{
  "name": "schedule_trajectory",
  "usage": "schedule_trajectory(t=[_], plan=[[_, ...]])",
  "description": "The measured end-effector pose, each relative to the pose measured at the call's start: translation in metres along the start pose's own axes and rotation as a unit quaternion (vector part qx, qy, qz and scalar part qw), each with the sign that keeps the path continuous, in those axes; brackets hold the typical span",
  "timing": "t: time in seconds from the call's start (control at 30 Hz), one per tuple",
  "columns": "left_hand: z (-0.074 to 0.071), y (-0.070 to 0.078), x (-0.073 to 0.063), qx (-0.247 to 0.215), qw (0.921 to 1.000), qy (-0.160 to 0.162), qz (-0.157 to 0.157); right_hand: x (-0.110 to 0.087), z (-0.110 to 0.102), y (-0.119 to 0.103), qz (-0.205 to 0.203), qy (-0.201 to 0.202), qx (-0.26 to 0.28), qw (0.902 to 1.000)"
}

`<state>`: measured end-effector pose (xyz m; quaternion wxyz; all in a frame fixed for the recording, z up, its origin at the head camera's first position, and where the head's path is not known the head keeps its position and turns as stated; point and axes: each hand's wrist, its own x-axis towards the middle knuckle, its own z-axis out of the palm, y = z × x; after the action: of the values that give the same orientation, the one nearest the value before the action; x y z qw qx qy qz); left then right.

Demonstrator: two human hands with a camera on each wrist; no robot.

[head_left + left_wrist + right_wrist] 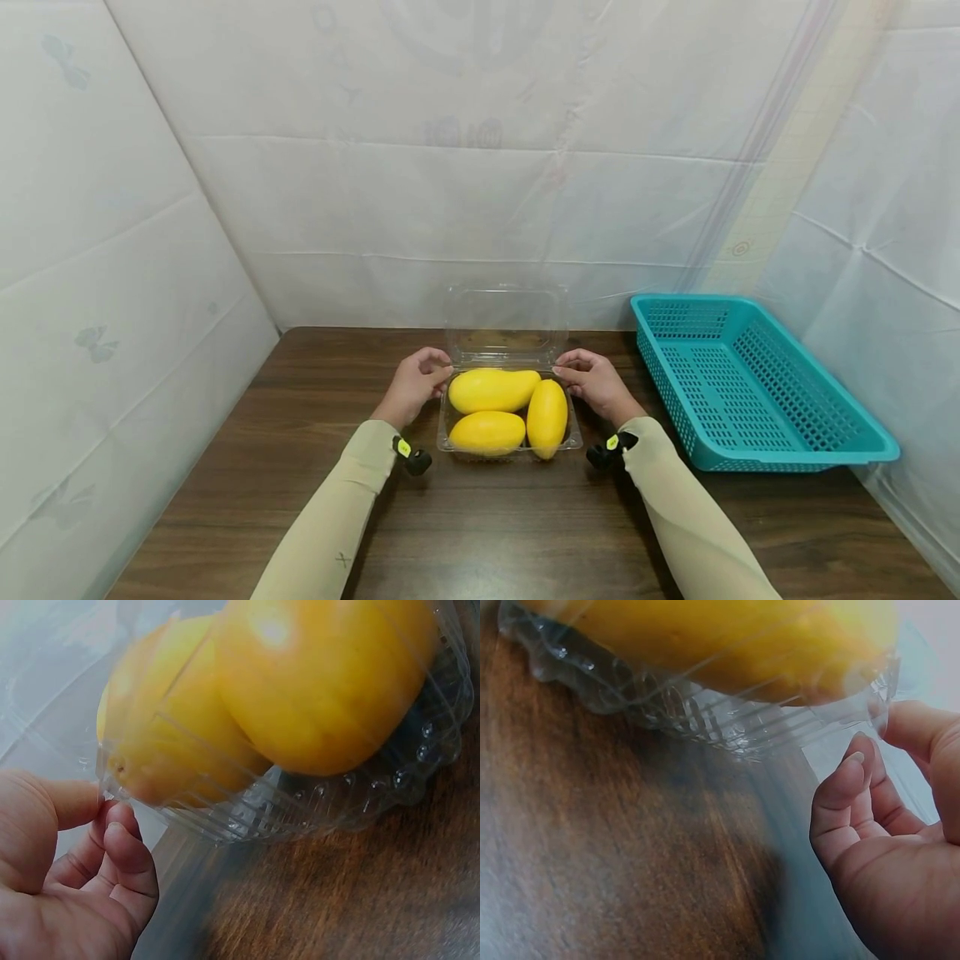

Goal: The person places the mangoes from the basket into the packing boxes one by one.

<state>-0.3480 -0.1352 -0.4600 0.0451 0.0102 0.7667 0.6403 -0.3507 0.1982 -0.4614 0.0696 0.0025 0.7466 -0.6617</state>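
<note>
A clear plastic clamshell box (443, 440) rests on the brown table, its lid (507, 312) raised at the back. Three yellow mangoes lie inside: one along the back (491, 390), one at the front left (487, 433), one lengthwise at the right (547, 417). My left hand (412, 385) pinches the box's back left corner near the hinge; in the left wrist view its thumb and forefinger meet on the plastic edge. At the back right corner, my right hand (596, 385) pinches the edge, the thumb (915, 727) against the plastic and the other fingers curled below.
A teal perforated basket (787, 457) stands on the table to the right of my right hand. White sheeting (450, 200) hangs behind the table (480, 533) and along both sides.
</note>
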Motion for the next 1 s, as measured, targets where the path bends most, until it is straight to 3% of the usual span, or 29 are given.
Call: schedule_trajectory(t=[0.83,1.0], plan=[[0.001,0.0,-0.0036,-0.011,0.9999,0.003,0.005,-0.0004,-0.0007,0.0027,-0.012,-0.009,0.015,0.9998],[0.0002,-0.0007,-0.0043,0.003,1.0,0.007,0.006,-0.0019,-0.0013,0.0034,-0.009,0.005,0.003,0.9999]])
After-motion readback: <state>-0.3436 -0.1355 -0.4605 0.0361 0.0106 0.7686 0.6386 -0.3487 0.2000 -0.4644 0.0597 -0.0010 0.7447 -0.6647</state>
